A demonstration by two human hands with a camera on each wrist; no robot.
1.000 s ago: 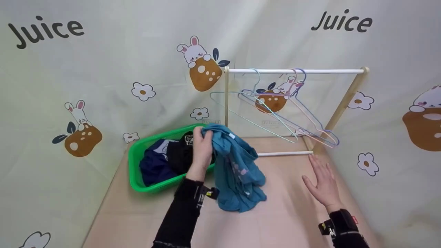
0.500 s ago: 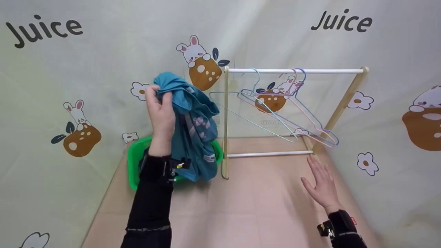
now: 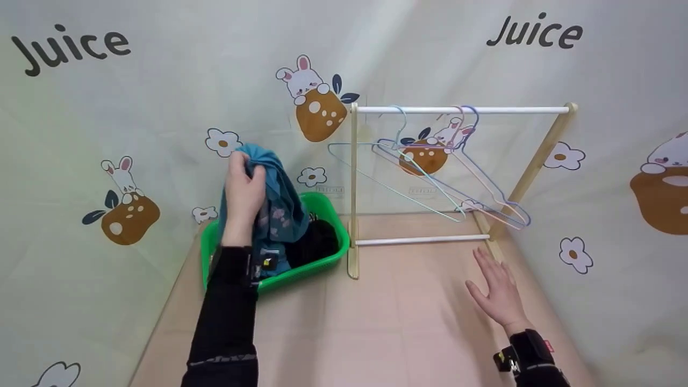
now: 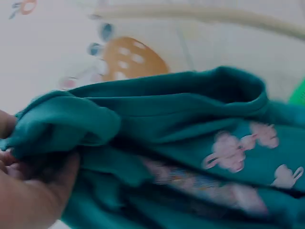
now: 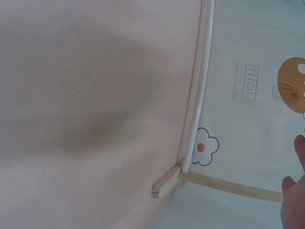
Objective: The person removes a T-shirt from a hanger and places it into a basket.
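My left hand (image 3: 243, 191) grips a teal garment (image 3: 282, 215) with pale pink prints by its gathered top edge. The cloth hangs down over the green basket (image 3: 339, 228), its lower part inside. In the left wrist view the garment (image 4: 176, 114) spreads away from the thumb, and its opening shows. Beside it in the basket lies black clothing (image 3: 317, 242). Over the table at the right, my right hand (image 3: 497, 293) has its fingers straight and holds nothing. It is near the foot of the rack; in the right wrist view only part of that hand (image 5: 296, 191) shows.
A small rack with a white top rail (image 3: 516, 110) and wooden posts (image 3: 353, 188) stands at the back right of the table (image 3: 371, 333). Several thin hangers (image 3: 430, 180) hang from the rail. A printed curtain (image 3: 177, 97) encloses the back and sides.
My left hand has carried the teal garment leftward and up from beside the basket, then lowered it over the basket. The right hand has hardly moved.
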